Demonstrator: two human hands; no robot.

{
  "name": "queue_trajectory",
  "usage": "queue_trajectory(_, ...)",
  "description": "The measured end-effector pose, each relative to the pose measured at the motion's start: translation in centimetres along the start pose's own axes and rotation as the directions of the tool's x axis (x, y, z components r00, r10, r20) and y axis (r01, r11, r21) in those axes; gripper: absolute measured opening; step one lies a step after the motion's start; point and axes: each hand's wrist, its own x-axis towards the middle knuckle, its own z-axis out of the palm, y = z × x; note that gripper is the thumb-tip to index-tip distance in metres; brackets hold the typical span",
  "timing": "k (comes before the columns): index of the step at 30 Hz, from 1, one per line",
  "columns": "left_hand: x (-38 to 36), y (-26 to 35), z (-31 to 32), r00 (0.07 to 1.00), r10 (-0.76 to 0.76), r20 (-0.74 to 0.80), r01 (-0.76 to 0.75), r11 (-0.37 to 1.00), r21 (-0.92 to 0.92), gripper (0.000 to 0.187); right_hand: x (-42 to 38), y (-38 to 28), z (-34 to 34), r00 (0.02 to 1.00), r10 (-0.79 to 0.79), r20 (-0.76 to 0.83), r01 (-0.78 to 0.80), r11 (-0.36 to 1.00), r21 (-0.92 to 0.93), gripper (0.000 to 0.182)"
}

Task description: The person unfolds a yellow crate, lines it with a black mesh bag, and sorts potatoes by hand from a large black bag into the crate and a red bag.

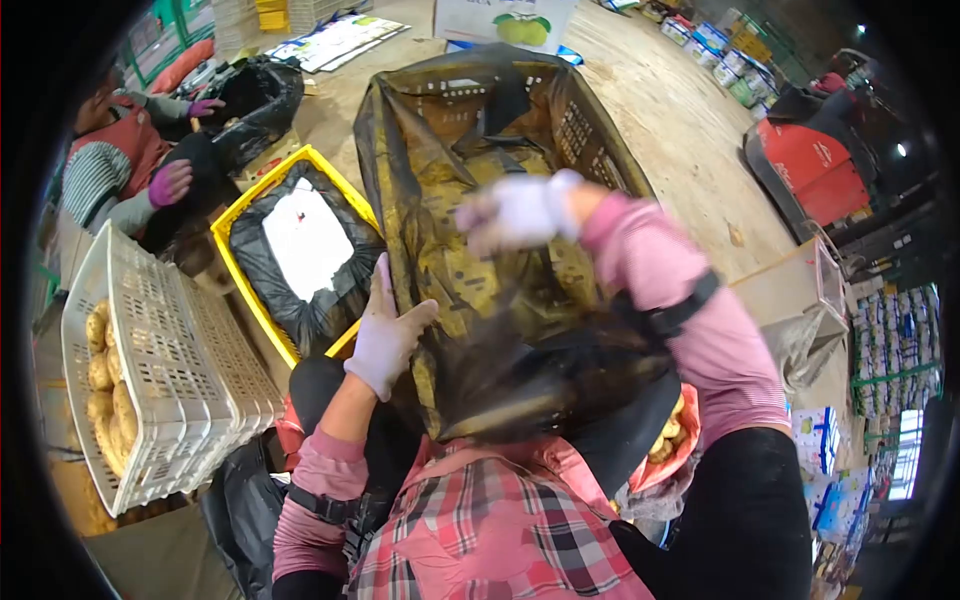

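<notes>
In front of me stands a large yellowish crate (585, 115) lined with a thin, see-through black plastic bag (560, 375). The liner covers its walls and floor and bunches up at the near end. My left hand (388, 335), in a pale glove, rests at the crate's left rim with thumb and fingers spread apart. Over the crate's middle is my right hand (520, 212), also gloved and smeared by motion. Its fingers are too blurred to show whether they hold anything.
To the left are a yellow crate (318, 148) with a black liner and white sheet, and a white basket (180, 375) of potatoes (108, 385). A co-worker (120, 170) sits at far left. A red bag (680, 455) of potatoes lies right; a red machine (815, 170) stands beyond.
</notes>
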Motion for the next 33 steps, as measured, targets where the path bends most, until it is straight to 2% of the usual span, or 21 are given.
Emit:
queue_trajectory(1, -0.4, 0.2, 0.1, 1.000, 0.009, 0.018, -0.008, 0.998, -0.058, 0.093, -3.1, -3.2, -4.2, 0.991, 0.134, -0.013, -0.122, 0.939, 0.321, 0.060)
queue_trajectory(2, -0.8, 0.3, 0.2, 0.997, 0.051, 0.059, -0.040, 0.985, -0.170, 0.093, -6.3, -6.3, -7.5, 0.965, 0.230, -0.126, -0.198, 0.953, 0.228, 0.056)
queue_trajectory(4, -2.1, 0.3, 0.9, 0.986, 0.146, 0.084, -0.121, 0.962, -0.246, 0.092, -13.0, -6.5, -8.9, 0.901, 0.177, -0.395, -0.114, 0.977, 0.180, 0.062)
queue_trajectory(5, -3.3, 0.8, 1.3, 0.998, 0.035, 0.052, -0.021, 0.969, -0.245, 0.095, -16.1, -4.4, -8.9, 0.894, 0.233, -0.383, -0.202, 0.972, 0.121, 0.061)
queue_trajectory(6, -2.3, -3.5, 1.2, 0.980, 0.199, 0.005, -0.197, 0.974, -0.116, 0.100, -18.9, -6.6, -8.3, 0.856, 0.389, -0.341, -0.394, 0.917, 0.060, 0.062)
queue_trajectory(7, -1.7, -5.3, 1.3, 0.975, 0.223, -0.017, -0.223, 0.966, -0.133, 0.102, -21.6, -4.9, -5.2, 0.772, 0.492, -0.401, -0.533, 0.846, 0.013, 0.069)
queue_trajectory(8, -1.4, -5.8, 1.7, 0.969, 0.245, -0.035, -0.248, 0.957, -0.154, 0.104, -23.2, -4.2, -2.0, 0.609, 0.703, -0.368, -0.779, 0.617, -0.111, 0.082)
queue_trajectory(9, -1.6, -5.3, 1.8, 0.977, 0.213, -0.019, -0.211, 0.941, -0.265, 0.104, -25.7, -0.2, 3.4, 0.465, 0.820, -0.334, -0.822, 0.540, 0.181, 0.092)
queue_trajectory(10, -1.8, -4.4, 1.9, 0.982, 0.190, 0.012, -0.172, 0.910, -0.377, 0.104, -24.4, -1.3, 6.2, 0.334, 0.891, -0.309, -0.930, 0.365, 0.046, 0.078)
queue_trajectory(11, -2.1, -3.4, 1.8, 0.984, 0.173, 0.029, -0.151, 0.919, -0.365, 0.105, -27.0, 4.0, 13.5, 0.334, 0.787, -0.519, -0.601, 0.601, 0.527, 0.066)
queue_trajectory(12, -1.9, -3.7, 2.0, 0.988, 0.155, -0.012, -0.150, 0.935, -0.321, 0.104, -27.6, 6.6, 15.7, 0.342, 0.780, -0.524, -0.132, 0.593, 0.795, 0.048)
queue_trajectory(13, -1.7, -4.1, 2.3, 0.989, 0.136, -0.054, -0.146, 0.950, -0.277, 0.103, -27.2, 5.5, 15.5, 0.252, 0.888, -0.383, -0.043, 0.406, 0.913, 0.045)
queue_trajectory(14, -2.1, -2.9, 2.0, 0.992, 0.089, -0.093, -0.112, 0.952, -0.286, 0.100, -26.9, 6.4, 15.8, 0.197, 0.879, -0.435, -0.030, 0.449, 0.893, 0.045)
queue_trajectory(16, -2.8, -0.7, 0.9, 0.998, -0.030, -0.063, 0.004, 0.927, -0.376, 0.097, -25.5, 3.8, 13.9, 0.264, 0.848, -0.459, 0.081, 0.455, 0.887, 0.042)
queue_trajectory(18, -2.6, 0.9, -0.1, 0.995, -0.014, -0.102, -0.027, 0.920, -0.391, 0.094, -25.7, 5.0, 13.5, 0.211, 0.841, -0.498, 0.034, 0.503, 0.864, 0.036)
queue_trajectory(19, -3.0, 2.0, -0.9, 0.995, -0.022, -0.095, -0.027, 0.875, -0.484, 0.089, -25.4, 5.5, 12.8, 0.259, 0.800, -0.541, 0.036, 0.552, 0.833, 0.030)
queue_trajectory(23, -3.6, 4.5, -4.5, 0.990, 0.010, -0.144, -0.087, 0.840, -0.536, 0.083, -21.6, 3.7, 8.8, 0.280, 0.790, -0.546, 0.057, 0.554, 0.831, 0.027)
queue_trajectory(26, -3.0, 3.9, -8.2, 0.945, 0.042, -0.323, -0.157, 0.928, -0.339, 0.086, -15.0, -0.7, 5.0, 0.390, 0.712, -0.584, 0.132, 0.585, 0.800, 0.027)
queue_trajectory(28, -2.1, 3.0, -11.6, 0.881, 0.154, -0.447, -0.232, 0.965, -0.123, 0.086, -11.3, 0.2, 3.6, 0.494, 0.564, -0.662, 0.046, 0.743, 0.668, 0.029)
queue_trajectory(30, -3.7, 5.8, -14.2, 0.829, 0.129, -0.544, -0.244, 0.959, -0.145, 0.077, -6.2, -0.7, 2.7, 0.556, 0.577, -0.599, 0.216, 0.596, 0.774, 0.032)
queue_trajectory(33, -2.9, 4.6, -19.3, 0.812, 0.125, -0.570, -0.252, 0.956, -0.149, 0.071, 1.6, 1.1, 3.3, 0.585, 0.536, -0.609, 0.279, 0.571, 0.772, 0.032)
